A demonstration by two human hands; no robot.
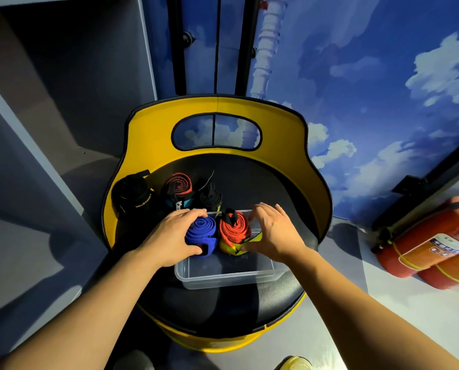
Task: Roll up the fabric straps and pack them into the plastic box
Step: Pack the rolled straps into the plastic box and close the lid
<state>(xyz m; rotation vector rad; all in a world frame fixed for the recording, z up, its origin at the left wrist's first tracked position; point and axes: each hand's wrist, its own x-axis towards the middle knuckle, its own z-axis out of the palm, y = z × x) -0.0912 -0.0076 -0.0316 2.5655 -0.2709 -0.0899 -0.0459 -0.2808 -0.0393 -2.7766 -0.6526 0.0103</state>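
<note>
Both hands are working at the far end of a clear plastic box [227,273] that is sitting on the black seat [249,297] of a yellow-backed chair [148,124]. The person's left hand [169,236] is curling round a blue rolled strap [201,232], fingers wrapping over its top and thumb pressing its near side, and is holding it upright in the box. Just to the right of that hand, touching the blue roll, a red rolled strap [235,228] with a black loop at its top and a yellow band low down is standing in the same end of the box. The right hand [275,231] is cupping this roll from the right, fingers spread and lightly bent beside it, thumb touching the yellow band; whether it is gripping is hard to tell. The part of the box nearer the person than the hands is holding nothing visible.

Beyond the left hand, outside the box on the seat, three more rolls are waiting: a black one [135,196] with yellow lettering at the far left, a red-and-black one [177,189] next to it, and a smaller black one [209,198] just past the box rim. Well off to the right of the right hand, two red fire extinguishers [433,244] are lying on the floor against a wall painted with sky and clouds [383,76]. A yellow shoe tip [293,363] is showing at the bottom edge.
</note>
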